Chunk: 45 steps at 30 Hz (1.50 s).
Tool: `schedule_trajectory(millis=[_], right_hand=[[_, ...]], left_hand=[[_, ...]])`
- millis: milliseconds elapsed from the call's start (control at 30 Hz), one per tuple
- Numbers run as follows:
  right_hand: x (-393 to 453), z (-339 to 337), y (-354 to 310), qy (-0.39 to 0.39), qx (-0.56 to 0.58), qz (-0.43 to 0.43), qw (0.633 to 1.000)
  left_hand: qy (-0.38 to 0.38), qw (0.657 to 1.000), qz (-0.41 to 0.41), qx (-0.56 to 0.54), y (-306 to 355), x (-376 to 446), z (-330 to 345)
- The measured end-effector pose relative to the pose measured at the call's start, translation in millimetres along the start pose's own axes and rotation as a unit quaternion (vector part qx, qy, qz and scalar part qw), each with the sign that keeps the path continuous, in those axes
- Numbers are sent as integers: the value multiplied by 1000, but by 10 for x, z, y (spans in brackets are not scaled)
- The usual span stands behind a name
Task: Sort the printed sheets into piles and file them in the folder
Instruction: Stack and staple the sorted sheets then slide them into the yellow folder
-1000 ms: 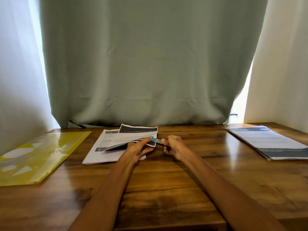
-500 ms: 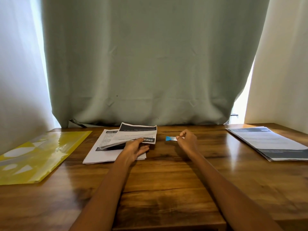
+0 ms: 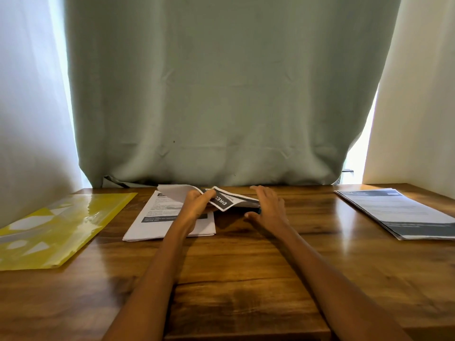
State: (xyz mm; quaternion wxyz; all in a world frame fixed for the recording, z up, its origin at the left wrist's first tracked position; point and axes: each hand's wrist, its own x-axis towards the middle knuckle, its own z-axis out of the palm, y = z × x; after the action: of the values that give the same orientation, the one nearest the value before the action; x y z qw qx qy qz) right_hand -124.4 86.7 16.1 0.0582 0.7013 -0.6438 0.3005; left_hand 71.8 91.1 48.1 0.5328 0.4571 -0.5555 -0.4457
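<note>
My left hand (image 3: pixel 197 205) grips a few printed sheets with a dark "DRES" header (image 3: pixel 225 201). It holds them lifted and bent over, off the white pile (image 3: pixel 157 225) at the table's back centre. My right hand (image 3: pixel 269 209) hovers with straight, spread fingers just right of those sheets, at their free edge. A small blue bit (image 3: pixel 258 211) shows by its thumb; I cannot tell whether it is held. The yellow plastic folder (image 3: pixel 61 225) lies flat at the left. A second pile with dark-banded pages (image 3: pixel 398 212) lies at the far right.
The wooden table (image 3: pixel 246 279) ends at a green curtain (image 3: pixel 221 94) hanging right behind the piles. Pale walls stand close on the left and right. A bright gap shows at the curtain's right edge.
My left hand has lifted the top sheets and folded them over toward the right. My right hand, which pinched a blue clip out to the right, has spread its fingers and come beside the sheets.
</note>
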Motion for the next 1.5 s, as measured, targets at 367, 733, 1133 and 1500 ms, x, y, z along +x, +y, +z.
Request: schedule_trajectory(millis=[367,733,1133,1500], right_hand=[[-89,41,-350,167,173,-110,964],[-35,70,-514,80,152,-162,972],[25,-222,-243,193,452,72,868],[-24,96,-174,144,295,36,944]], left_hand=[[-120,978,141,98,-91,-74,289],[169,930,319,73,-78,84,65],[250,863,438,31,222,-1,-118],[79,941,222,245,-76,-49,2]])
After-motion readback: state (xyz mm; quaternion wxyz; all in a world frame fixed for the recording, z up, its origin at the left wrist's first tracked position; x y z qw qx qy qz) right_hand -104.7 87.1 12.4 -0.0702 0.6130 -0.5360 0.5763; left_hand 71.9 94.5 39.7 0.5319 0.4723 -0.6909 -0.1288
